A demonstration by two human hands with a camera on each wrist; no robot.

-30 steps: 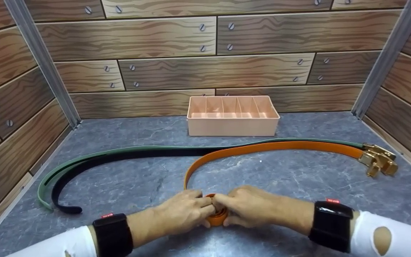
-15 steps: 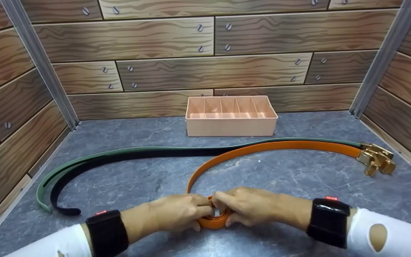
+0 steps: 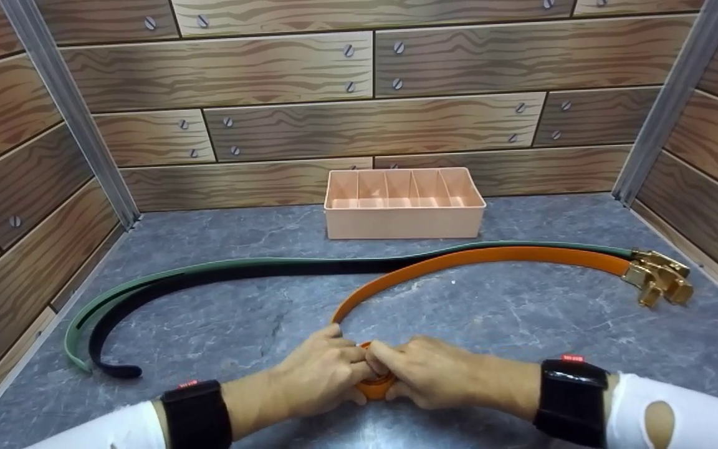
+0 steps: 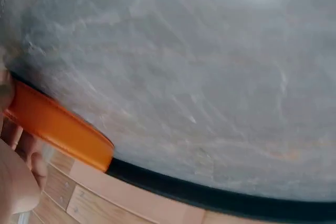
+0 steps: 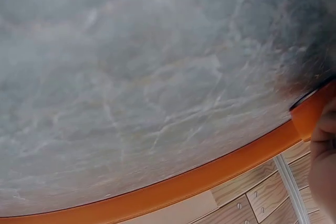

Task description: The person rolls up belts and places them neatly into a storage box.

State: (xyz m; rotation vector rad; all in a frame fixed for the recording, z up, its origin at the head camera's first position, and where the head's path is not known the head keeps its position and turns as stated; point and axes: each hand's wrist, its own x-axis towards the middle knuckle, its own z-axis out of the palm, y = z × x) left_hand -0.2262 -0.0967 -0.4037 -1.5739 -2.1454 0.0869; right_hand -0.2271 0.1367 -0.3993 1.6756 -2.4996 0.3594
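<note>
An orange belt runs from its gold buckle at the right and curves toward the near middle, where its end is wound into a small coil. My left hand grips the coil from the left, and my right hand holds it from the right, fingers and thumbs curled round it. Fingers cover much of the roll. The left wrist view shows the orange belt against the fingers at the left edge. In the right wrist view the belt strip leads to the right hand at the right edge.
Beyond the hands lie a black belt and a green belt, their tips curving at the left. Gold buckles cluster at the right. A pink divided box stands at the back against the wood-patterned wall.
The coil has shifted slightly while both hands keep turning it. My left fingers have moved up toward the incoming strip, and its near bend sits slightly farther right than a second ago.
</note>
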